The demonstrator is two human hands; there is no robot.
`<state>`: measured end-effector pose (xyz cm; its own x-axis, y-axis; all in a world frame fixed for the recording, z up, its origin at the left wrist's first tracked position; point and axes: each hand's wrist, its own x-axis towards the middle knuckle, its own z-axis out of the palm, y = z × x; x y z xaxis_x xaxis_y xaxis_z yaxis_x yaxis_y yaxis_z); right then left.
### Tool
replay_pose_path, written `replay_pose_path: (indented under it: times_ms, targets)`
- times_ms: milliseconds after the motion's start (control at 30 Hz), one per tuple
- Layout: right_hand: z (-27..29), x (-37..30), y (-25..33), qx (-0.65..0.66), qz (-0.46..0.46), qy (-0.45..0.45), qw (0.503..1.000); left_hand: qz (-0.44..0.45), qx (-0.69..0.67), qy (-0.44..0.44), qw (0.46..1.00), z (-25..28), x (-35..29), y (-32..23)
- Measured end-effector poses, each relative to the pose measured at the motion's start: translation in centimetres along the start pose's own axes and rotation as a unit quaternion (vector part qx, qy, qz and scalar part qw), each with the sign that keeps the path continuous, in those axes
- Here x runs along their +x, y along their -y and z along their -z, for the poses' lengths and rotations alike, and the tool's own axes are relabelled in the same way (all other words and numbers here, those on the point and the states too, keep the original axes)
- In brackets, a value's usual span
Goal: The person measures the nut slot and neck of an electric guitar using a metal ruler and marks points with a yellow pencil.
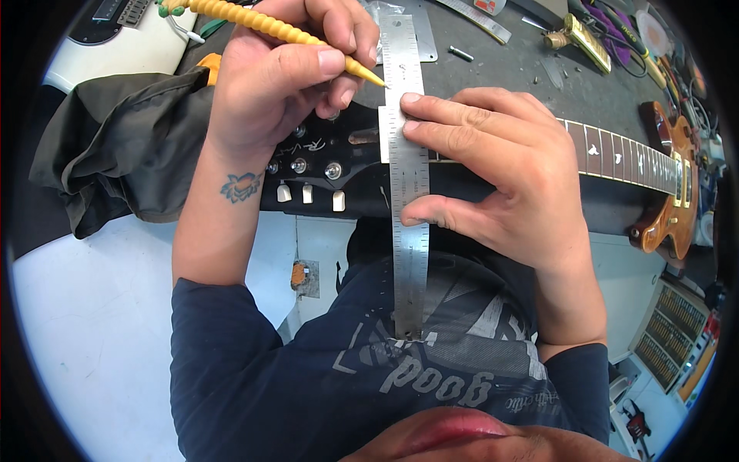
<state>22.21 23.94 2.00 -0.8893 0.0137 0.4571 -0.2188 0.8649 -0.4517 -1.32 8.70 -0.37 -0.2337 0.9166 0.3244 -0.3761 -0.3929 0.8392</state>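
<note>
Head view: we see the right hand (500, 158) spread, pressing the metal ruler (409, 254), presumably steadying it across the guitar neck (616, 156). Left of the ruler, the left hand (285, 73) pinches a yellow pencil-like tool (269, 24) low, seemingly for control.

Workshop, electric guitar (612, 158) on grey bench (469, 77), steel ruler (409, 185), scattered tools (596, 25)

We have a ruler (408, 177) across the guitar neck (616, 156), headstock (354, 158) to the left, body (660, 225) far right; a cloth (119, 150) lies left on the worktop (477, 65).
</note>
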Motion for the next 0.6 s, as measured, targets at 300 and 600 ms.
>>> replay_pose_path:
  times_ms: [300, 600]
  targets:
    - [0.13, -0.63, 0.00, -0.014, 0.045, -0.006, 0.999, -0.029, -0.008, 0.022, 0.999, 0.54, 0.67, -0.08]
    - [-0.53, -0.83, -0.32, -0.067, 0.090, -0.032, 0.993, -0.040, -0.021, -0.015, 0.999, 0.20, 0.75, -0.35]
